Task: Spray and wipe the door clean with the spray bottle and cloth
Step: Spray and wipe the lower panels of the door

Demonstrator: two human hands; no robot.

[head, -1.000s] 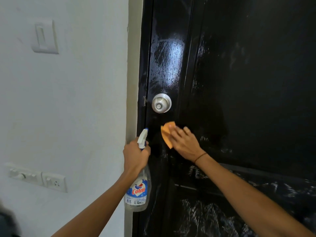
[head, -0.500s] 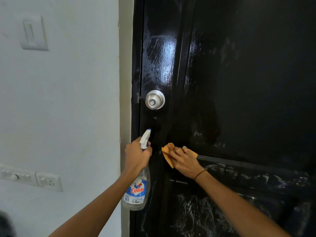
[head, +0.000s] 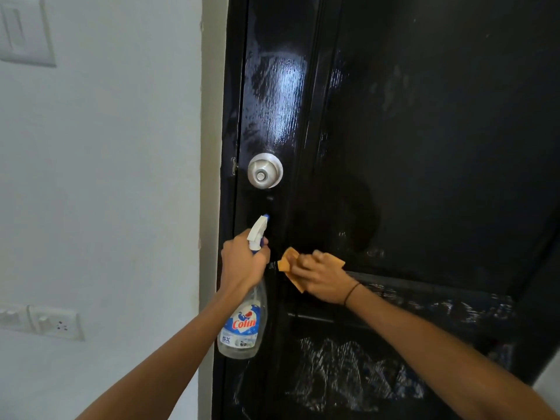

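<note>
A white wall [head: 106,177] carries a switch plate [head: 24,31] and a socket strip [head: 45,324]. The left hand [head: 242,263] grips a clear plastic spray bottle [head: 244,325]. The right hand [head: 321,278] presses a folded orange cloth [head: 288,263] onto the glossy black door [head: 424,147], below its silver round knob [head: 265,170]; wet streaks show lower down.

Looks like I'm inside a home: glossy black door [head: 424,147] with a round silver knob [head: 265,170], white wall [head: 106,177], switch plate [head: 24,31], socket [head: 57,324].
</note>
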